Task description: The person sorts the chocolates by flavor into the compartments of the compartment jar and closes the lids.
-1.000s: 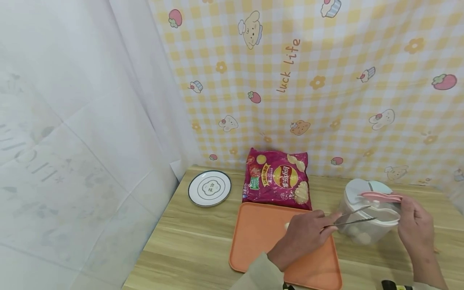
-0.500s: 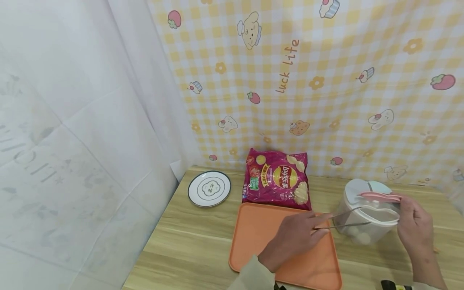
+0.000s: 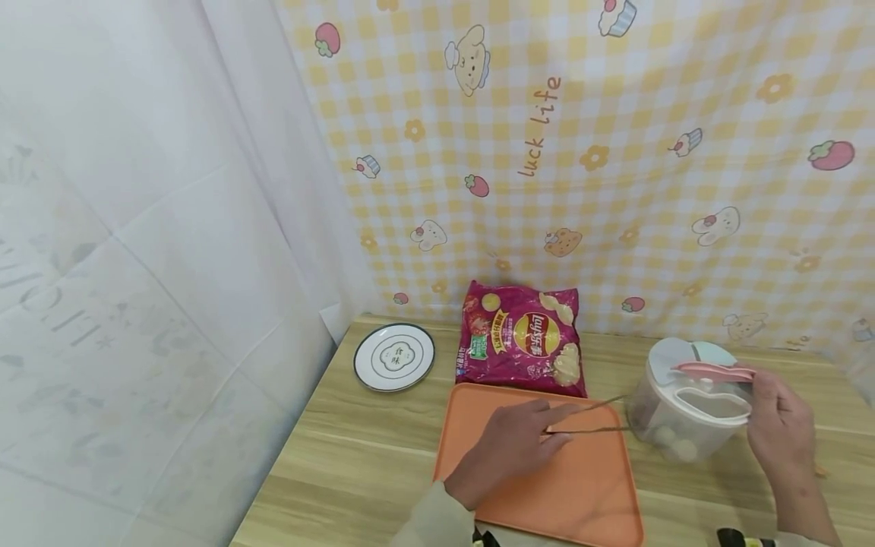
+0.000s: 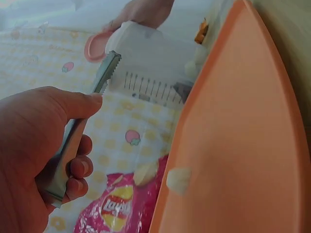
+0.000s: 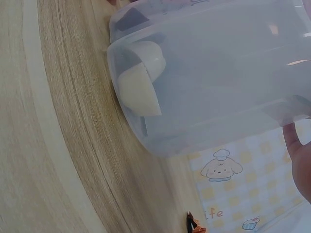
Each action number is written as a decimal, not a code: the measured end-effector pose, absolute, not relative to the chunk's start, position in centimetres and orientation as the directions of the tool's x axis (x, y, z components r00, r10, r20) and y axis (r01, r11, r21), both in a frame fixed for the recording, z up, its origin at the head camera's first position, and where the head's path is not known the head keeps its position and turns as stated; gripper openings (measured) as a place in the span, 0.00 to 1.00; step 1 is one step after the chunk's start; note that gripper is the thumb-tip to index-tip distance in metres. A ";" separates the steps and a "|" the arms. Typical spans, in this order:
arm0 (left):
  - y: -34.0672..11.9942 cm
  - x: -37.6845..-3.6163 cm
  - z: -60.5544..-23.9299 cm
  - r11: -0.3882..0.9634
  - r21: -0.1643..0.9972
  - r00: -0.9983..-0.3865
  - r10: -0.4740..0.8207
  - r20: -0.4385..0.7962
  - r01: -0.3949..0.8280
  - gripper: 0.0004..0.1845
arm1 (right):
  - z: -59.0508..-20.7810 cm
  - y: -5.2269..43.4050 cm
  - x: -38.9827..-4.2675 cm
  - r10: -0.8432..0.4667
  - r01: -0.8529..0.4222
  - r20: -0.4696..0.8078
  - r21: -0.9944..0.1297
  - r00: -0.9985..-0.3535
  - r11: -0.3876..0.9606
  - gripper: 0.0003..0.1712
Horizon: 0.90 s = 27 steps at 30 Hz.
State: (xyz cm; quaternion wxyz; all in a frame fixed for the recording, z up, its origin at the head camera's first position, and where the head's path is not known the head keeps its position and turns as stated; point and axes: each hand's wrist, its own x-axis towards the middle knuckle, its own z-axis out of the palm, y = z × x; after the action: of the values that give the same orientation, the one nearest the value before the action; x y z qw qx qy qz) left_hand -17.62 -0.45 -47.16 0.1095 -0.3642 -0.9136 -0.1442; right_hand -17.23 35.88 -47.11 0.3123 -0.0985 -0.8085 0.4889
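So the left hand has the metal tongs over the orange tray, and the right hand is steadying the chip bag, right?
Not quite. The left hand does hold the metal tongs over the orange tray, but the right hand steadies the clear plastic container, not the chip bag, which lies untouched behind the tray. The head view shows this.

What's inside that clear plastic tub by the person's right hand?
Through the clear tub wall, a few pale rounded pieces lie at the bottom. What they are is unclear, and the frosted plastic hides any others further back.
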 end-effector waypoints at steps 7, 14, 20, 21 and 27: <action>-3.1 -17.6 -47.5 0.726 0.208 -0.754 0.608 0.250 0.655 0.24 | -47.1 36.0 -17.2 0.453 -0.126 0.388 -0.853 -0.803 0.507 0.20; -5.6 -17.4 -48.3 0.717 0.274 -0.767 0.618 0.173 0.640 0.22 | -47.0 36.0 -17.3 0.449 -0.134 0.389 -0.855 -0.805 0.500 0.20; -7.3 -17.8 -48.7 0.745 0.296 -0.796 0.595 0.113 0.598 0.22 | -47.1 36.1 -17.1 0.449 -0.118 0.378 -0.855 -0.810 0.506 0.21; -7.5 -17.9 -48.8 0.747 0.293 -0.797 0.595 0.108 0.597 0.21 | -47.1 36.1 -17.1 0.452 -0.119 0.378 -0.855 -0.808 0.504 0.21; -8.4 -18.1 -48.9 0.757 0.283 -0.801 0.594 0.081 0.589 0.21 | -47.0 35.9 -17.1 0.466 -0.126 0.382 -0.863 -0.798 0.490 0.19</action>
State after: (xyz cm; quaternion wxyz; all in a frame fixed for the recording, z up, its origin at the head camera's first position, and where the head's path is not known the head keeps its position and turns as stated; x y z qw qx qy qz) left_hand -18.13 -8.41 -48.90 -0.0068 -0.3156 -0.9371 -0.1488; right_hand -17.14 35.86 -47.05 0.2998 -0.1050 -0.8094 0.4940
